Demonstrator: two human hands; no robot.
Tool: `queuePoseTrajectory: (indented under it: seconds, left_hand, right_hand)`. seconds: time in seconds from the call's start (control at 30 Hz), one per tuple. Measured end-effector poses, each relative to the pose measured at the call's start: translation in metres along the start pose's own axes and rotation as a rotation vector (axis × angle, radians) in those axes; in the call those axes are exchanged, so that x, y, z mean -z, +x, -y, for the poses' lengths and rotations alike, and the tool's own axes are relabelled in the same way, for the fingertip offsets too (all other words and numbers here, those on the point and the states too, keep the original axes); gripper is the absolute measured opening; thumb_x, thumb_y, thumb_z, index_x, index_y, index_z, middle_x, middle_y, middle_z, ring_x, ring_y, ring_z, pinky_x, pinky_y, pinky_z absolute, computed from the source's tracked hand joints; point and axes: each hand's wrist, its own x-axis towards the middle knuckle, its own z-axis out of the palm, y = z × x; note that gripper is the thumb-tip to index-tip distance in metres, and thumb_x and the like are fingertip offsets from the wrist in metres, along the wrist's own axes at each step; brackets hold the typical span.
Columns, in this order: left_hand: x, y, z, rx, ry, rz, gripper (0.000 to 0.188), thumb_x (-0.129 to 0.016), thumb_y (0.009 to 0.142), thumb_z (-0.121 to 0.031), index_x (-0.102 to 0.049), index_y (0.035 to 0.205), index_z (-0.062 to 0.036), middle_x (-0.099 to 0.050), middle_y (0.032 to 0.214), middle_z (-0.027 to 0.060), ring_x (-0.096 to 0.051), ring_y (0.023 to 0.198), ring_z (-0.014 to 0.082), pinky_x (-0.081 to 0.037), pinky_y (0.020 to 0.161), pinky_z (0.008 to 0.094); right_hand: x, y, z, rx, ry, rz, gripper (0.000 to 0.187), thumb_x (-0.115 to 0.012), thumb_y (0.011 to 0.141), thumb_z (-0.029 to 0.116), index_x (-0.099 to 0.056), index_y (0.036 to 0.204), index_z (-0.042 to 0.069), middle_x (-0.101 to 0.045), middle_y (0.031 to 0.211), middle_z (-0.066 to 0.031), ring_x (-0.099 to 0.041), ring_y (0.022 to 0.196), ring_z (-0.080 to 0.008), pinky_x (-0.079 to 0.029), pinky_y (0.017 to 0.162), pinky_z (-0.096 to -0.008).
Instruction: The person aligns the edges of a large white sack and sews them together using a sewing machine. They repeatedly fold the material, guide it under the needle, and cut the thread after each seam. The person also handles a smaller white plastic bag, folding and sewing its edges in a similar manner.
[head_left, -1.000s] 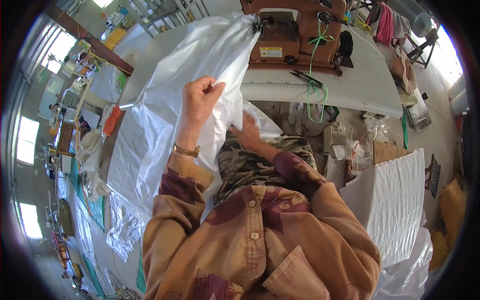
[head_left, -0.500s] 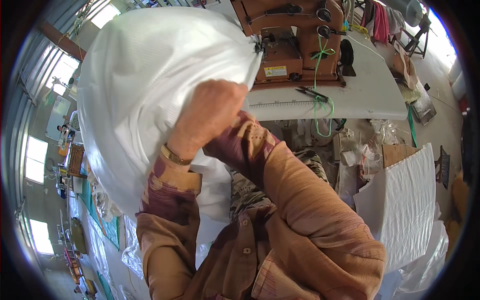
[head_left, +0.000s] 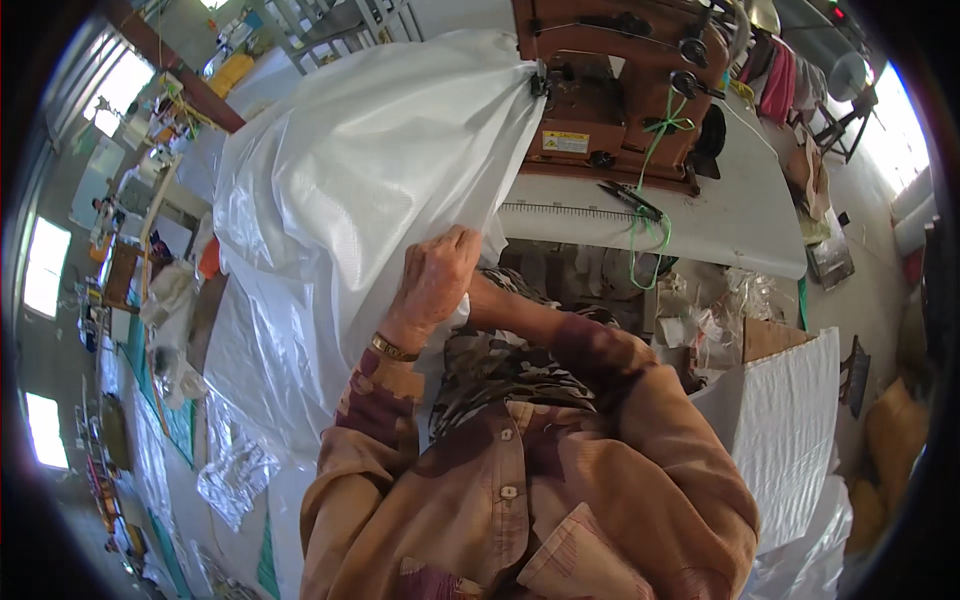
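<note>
A large sheet of shiny white woven plastic fabric (head_left: 340, 190) spreads over my left side, its gathered far end at the needle area of a brown sewing machine (head_left: 655, 160). My left hand (head_left: 432, 275) is closed on the sheet's near edge, fingers bent over the fabric. Behind it, my right hand (head_left: 486, 300) reaches in from the right, its wrist partly visible. The fingers of that hand are hidden by the left hand and the fabric. From the hands the edge runs up taut toward the machine.
Black thread snips (head_left: 632, 200) lie on the pale machine table (head_left: 730, 225), beside a ruler strip (head_left: 565, 211) and a green cord (head_left: 650, 235). A folded white sheet (head_left: 785, 440) stands at my right. Plastic scraps (head_left: 235, 465) lie at the left.
Both hands have come down and nearer to me, drawing the sheet edge along. The billowing sheet has flattened and dropped, and more background shows at the far left. The view has shifted slightly.
</note>
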Motion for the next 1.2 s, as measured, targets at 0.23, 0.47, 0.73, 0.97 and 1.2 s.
queuePoseTrajectory:
  seconds: [0.23, 0.47, 0.73, 0.97, 1.2]
  left_hand:
    - [0.0, 0.008, -0.031, 0.176, -0.239, -0.139, 0.015, -0.066, 0.09, -0.007, -0.054, 0.082, -0.0015, -0.058, 0.073, 0.0148, -0.059, 0.063, 0.0361, -0.046, 0.053, 0.0409]
    - [-0.024, 0.009, -0.05, 0.239, -0.284, -0.128, 0.015, -0.061, 0.094, -0.011, -0.055, 0.084, -0.0014, -0.061, 0.076, 0.0169, -0.061, 0.072, 0.0399, -0.048, 0.063, 0.0459]
    - [-0.062, -0.018, -0.035, 0.214, -0.166, -0.118, 0.005, -0.06, 0.091, -0.01, -0.057, 0.091, -0.0056, -0.062, 0.085, 0.0102, -0.066, 0.073, 0.0326, -0.049, 0.062, 0.0435]
    - [-0.07, -0.019, -0.044, 0.206, -0.141, -0.203, 0.003, -0.058, 0.089, -0.009, -0.058, 0.088, -0.0058, -0.059, 0.083, 0.0083, -0.066, 0.07, 0.0279, -0.051, 0.06, 0.0408]
    - [-0.067, -0.022, -0.07, 0.154, -0.293, -0.35, 0.022, -0.068, 0.087, -0.008, -0.064, 0.108, -0.0012, -0.061, 0.085, 0.0088, -0.065, 0.068, 0.0269, -0.051, 0.055, 0.0371]
  right_hand:
    - [0.055, -0.039, -0.032, -0.372, 0.154, -0.726, 0.007, -0.062, 0.089, 0.006, -0.062, 0.095, 0.002, -0.06, 0.084, -0.0188, -0.057, 0.074, -0.0366, -0.047, 0.071, -0.043]
    - [-0.035, -0.01, -0.06, -0.195, 0.216, -0.23, 0.016, -0.06, 0.087, 0.01, -0.062, 0.102, 0.004, -0.061, 0.102, -0.0173, -0.055, 0.1, -0.0365, -0.044, 0.088, -0.047]
    - [0.059, -0.07, -0.022, 0.306, -0.396, -0.074, 0.031, -0.062, 0.08, 0.012, -0.065, 0.111, 0.008, -0.063, 0.111, -0.0142, -0.056, 0.114, -0.0335, -0.044, 0.098, -0.0467]
    - [0.154, -0.057, -0.011, 0.135, -0.44, -0.124, 0.033, -0.067, 0.079, 0.002, -0.064, 0.111, 0.006, -0.063, 0.119, -0.0083, -0.068, 0.091, -0.0321, -0.057, 0.073, -0.0405]
    - [0.15, -0.057, -0.051, 0.245, -0.433, -0.052, 0.031, -0.07, 0.079, 0.0, -0.065, 0.108, 0.01, -0.064, 0.114, -0.0066, -0.067, 0.094, -0.0298, -0.056, 0.074, -0.0392]
